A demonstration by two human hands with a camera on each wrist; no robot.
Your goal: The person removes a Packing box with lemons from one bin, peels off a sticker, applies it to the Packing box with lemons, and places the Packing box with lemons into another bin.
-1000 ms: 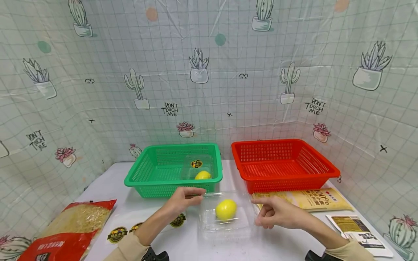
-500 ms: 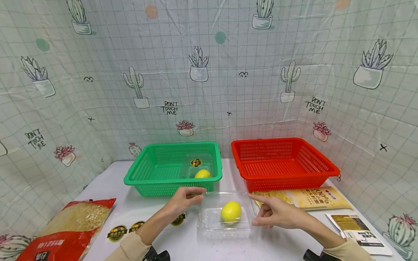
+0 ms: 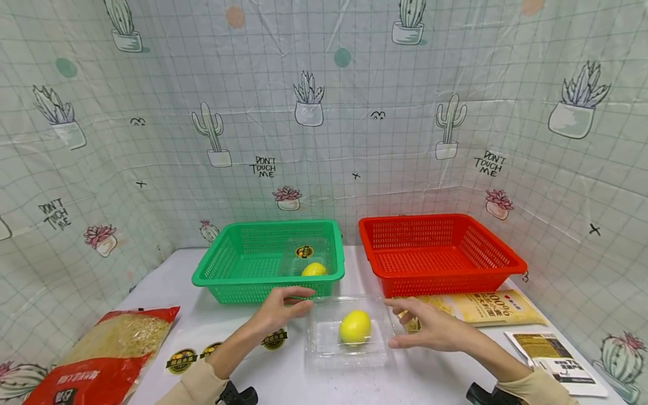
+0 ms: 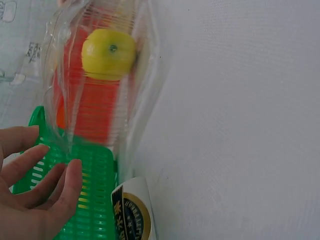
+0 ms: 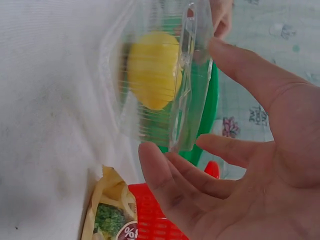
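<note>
A clear plastic clamshell box lies on the white table between the hands, with a yellow lemon inside it. My left hand is at the box's left side, thumb and fingers bent slightly and apart. In the left wrist view, the fingertips show a gap from one another with nothing between them. At the opposite side, my right hand has its fingers spread around the box's right edge. The right wrist view shows a fingertip right at the box's rim and other fingertips close to its end wall.
A green basket behind holds another clear box with a lemon. Beside it stands a red basket. Yellow pasta packaging and a white pouch lie right; a red food bag lies left, near round black stickers.
The lemon has rolled right, then partly back left inside the box. My right fingers have spread apart from a curled pose. My left hand has shifted slightly left.
</note>
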